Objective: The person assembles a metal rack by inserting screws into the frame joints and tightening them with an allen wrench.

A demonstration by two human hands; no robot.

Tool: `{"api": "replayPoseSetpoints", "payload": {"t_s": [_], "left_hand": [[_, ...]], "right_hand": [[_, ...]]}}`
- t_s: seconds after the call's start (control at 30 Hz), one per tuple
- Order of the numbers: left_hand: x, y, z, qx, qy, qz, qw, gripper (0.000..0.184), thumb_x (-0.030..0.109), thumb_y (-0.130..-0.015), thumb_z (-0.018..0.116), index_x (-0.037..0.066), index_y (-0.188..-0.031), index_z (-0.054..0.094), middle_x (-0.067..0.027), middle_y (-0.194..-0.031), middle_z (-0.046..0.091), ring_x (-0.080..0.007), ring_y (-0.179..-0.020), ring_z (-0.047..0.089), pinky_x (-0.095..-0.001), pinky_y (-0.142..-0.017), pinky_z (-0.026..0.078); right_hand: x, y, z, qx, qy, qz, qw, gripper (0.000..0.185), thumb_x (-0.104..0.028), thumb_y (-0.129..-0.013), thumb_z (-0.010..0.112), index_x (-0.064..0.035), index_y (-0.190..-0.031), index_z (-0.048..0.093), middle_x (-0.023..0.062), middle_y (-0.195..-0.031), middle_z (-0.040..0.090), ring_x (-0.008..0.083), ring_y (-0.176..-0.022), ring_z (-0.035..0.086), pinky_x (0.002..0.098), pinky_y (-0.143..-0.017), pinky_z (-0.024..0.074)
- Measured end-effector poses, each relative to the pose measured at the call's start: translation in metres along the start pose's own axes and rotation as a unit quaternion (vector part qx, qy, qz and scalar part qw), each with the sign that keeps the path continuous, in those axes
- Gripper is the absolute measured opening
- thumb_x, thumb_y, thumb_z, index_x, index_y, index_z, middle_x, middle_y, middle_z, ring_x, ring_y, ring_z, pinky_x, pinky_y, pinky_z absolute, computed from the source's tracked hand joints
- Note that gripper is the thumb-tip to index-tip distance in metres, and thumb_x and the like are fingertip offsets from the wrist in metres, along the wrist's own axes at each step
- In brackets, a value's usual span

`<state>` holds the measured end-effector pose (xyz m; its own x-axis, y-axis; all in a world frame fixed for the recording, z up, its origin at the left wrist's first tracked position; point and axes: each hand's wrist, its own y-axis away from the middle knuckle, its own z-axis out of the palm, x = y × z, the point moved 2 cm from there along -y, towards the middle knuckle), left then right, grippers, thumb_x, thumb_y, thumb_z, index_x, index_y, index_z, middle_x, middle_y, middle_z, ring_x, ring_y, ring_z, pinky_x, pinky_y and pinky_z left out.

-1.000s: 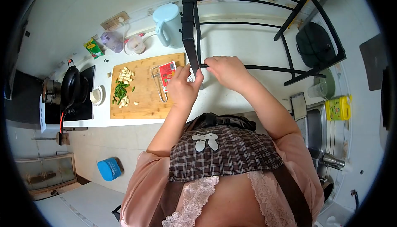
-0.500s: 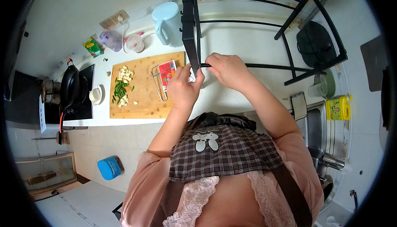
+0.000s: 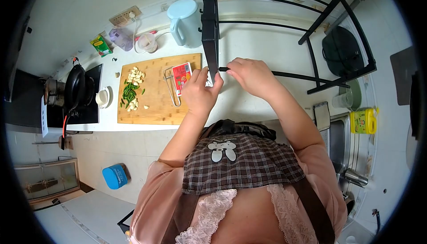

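Observation:
A black metal rack [image 3: 210,35] stands on the white counter, its left upright panel rising in front of me. My left hand [image 3: 201,90] is closed around the lower near corner of that panel. My right hand [image 3: 251,76] pinches a thin black metal bar [image 3: 293,74] close to its left end. The bar's tip lies very near the panel; whether they touch, I cannot tell. Its right end crosses the rack's right side frame [image 3: 329,84]. Just left of my left hand, a red-and-white packet [image 3: 181,76] and a wire tong-like tool [image 3: 171,88] lie on the wooden cutting board [image 3: 155,115].
Garlic cloves [image 3: 135,75] and cut green peppers [image 3: 129,94] are on the board. Behind it stands a light blue jug [image 3: 183,22]. At left, a black pan [image 3: 76,88] sits on the stove. A sink [image 3: 340,137] and yellow bottle [image 3: 363,121] are at right.
The bar's right end now reaches farther right and nearer me, past the rack's side frame. Both hands keep their grips. The whole view has shifted slightly.

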<state>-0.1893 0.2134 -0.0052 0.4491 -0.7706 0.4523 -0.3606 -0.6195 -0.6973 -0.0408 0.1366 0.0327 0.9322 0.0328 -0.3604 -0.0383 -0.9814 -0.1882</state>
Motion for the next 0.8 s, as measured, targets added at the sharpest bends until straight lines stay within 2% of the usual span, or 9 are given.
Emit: {"api": "replayPoseSetpoints", "payload": {"t_s": [0.13, 0.23, 0.33, 0.43, 0.5, 0.63, 0.7, 0.73, 0.8], "left_hand": [[-0.0002, -0.0002, 0.0007, -0.004, -0.009, 0.0, 1.0, 0.026, 0.023, -0.069, 0.071, 0.002, -0.085, 0.066, -0.006, -0.068, 0.057, -0.0236, -0.05, 0.057, -0.032, -0.046, 0.045], [-0.0013, 0.0003, 0.0017, 0.0, -0.012, 0.003, 1.0, 0.026, 0.023, -0.069, 0.071, 0.002, -0.085, 0.066, -0.006, -0.068, 0.057, -0.0238, -0.05, 0.057, -0.0321, -0.046, 0.045], [-0.0023, 0.0003, 0.0024, 0.002, -0.011, 0.007, 1.0, 0.026, 0.022, -0.069, 0.071, 0.002, -0.085, 0.066, -0.0061, -0.069, 0.057, -0.024, -0.05, 0.057, -0.0322, -0.046, 0.044], [0.0004, -0.0011, -0.0007, -0.007, -0.013, 0.006, 1.0, 0.026, 0.022, -0.069, 0.071, 0.002, -0.085, 0.066, -0.0063, -0.068, 0.056, -0.0241, -0.05, 0.056, -0.0323, -0.045, 0.044], [-0.0004, -0.0003, 0.0002, -0.008, -0.015, 0.004, 1.0, 0.026, 0.022, -0.069, 0.071, 0.002, -0.085, 0.066, -0.0065, -0.068, 0.056, -0.0242, -0.049, 0.056, -0.0323, -0.045, 0.044], [-0.0006, -0.0007, 0.0002, -0.009, -0.013, 0.003, 1.0, 0.026, 0.022, -0.07, 0.07, 0.002, -0.085, 0.066, -0.0067, -0.069, 0.056, -0.0244, -0.049, 0.056, -0.0325, -0.045, 0.044], [0.0005, -0.0012, -0.0007, -0.015, -0.012, 0.0, 1.0, 0.026, 0.022, -0.07, 0.07, 0.002, -0.085, 0.066, -0.0068, -0.069, 0.056, -0.0246, -0.049, 0.056, -0.0327, -0.045, 0.044], [0.0007, -0.0013, -0.0009, -0.021, -0.011, -0.003, 1.0, 0.026, 0.022, -0.07, 0.07, 0.002, -0.085, 0.066, -0.0068, -0.069, 0.056, -0.0247, -0.05, 0.056, -0.0329, -0.045, 0.045], [0.0006, -0.0014, -0.0006, -0.013, -0.011, 0.001, 1.0, 0.025, 0.022, -0.07, 0.07, 0.002, -0.085, 0.066, -0.0069, -0.069, 0.056, -0.0248, -0.05, 0.056, -0.0331, -0.045, 0.045]], "right_hand": [[-0.0003, 0.0004, -0.0046, 0.053, -0.066, 0.039, 0.996, 0.017, -0.016, -0.083, 0.061, -0.0046, -0.094, 0.055, 0.0113, -0.094, 0.061, 0.0327, -0.08, 0.06, 0.0422, -0.068, 0.0482], [0.0035, -0.0016, -0.0018, 0.022, -0.058, 0.027, 0.998, 0.017, -0.017, -0.083, 0.061, -0.0042, -0.094, 0.055, 0.0118, -0.093, 0.061, 0.0318, -0.08, 0.061, 0.042, -0.068, 0.0484], [0.0048, -0.0008, 0.0018, -0.001, 0.022, -0.009, 1.0, 0.018, -0.017, -0.082, 0.062, -0.0035, -0.093, 0.055, 0.0125, -0.093, 0.06, 0.0334, -0.08, 0.06, 0.0424, -0.068, 0.0481], [0.0048, 0.0003, 0.0014, 0.056, -0.042, -0.032, 0.997, 0.019, -0.018, -0.083, 0.061, -0.0034, -0.093, 0.056, 0.0125, -0.093, 0.06, 0.0337, -0.082, 0.06, 0.0424, -0.069, 0.0479], [0.0037, -0.0004, -0.004, 0.037, -0.075, 0.034, 0.996, 0.02, -0.021, -0.084, 0.059, -0.0035, -0.094, 0.057, 0.0127, -0.095, 0.061, 0.0334, -0.085, 0.059, 0.0421, -0.071, 0.0476], [0.0046, -0.0006, 0.0001, -0.018, -0.026, 0.021, 0.999, 0.022, -0.021, -0.084, 0.06, -0.0027, -0.095, 0.056, 0.0135, -0.094, 0.06, 0.0333, -0.086, 0.059, 0.0422, -0.072, 0.0475], [0.0045, 0.0013, 0.0002, 0.08, -0.041, -0.037, 0.995, 0.018, -0.02, -0.085, 0.059, -0.0033, -0.086, 0.055, 0.0136, -0.088, 0.06, 0.0341, -0.082, 0.06, 0.0422, -0.069, 0.0487], [0.0039, 0.0007, -0.0009, 0.08, -0.041, -0.037, 0.995, 0.018, -0.02, -0.085, 0.059, -0.0033, -0.086, 0.055, 0.0136, -0.088, 0.06, 0.0341, -0.082, 0.06, 0.0422, -0.069, 0.0487], [0.0036, -0.0003, -0.0036, 0.061, -0.057, 0.023, 0.996, 0.019, -0.022, -0.086, 0.058, -0.0037, -0.084, 0.055, 0.0136, -0.089, 0.06, 0.0335, -0.081, 0.061, 0.0418, -0.068, 0.0489]]}}
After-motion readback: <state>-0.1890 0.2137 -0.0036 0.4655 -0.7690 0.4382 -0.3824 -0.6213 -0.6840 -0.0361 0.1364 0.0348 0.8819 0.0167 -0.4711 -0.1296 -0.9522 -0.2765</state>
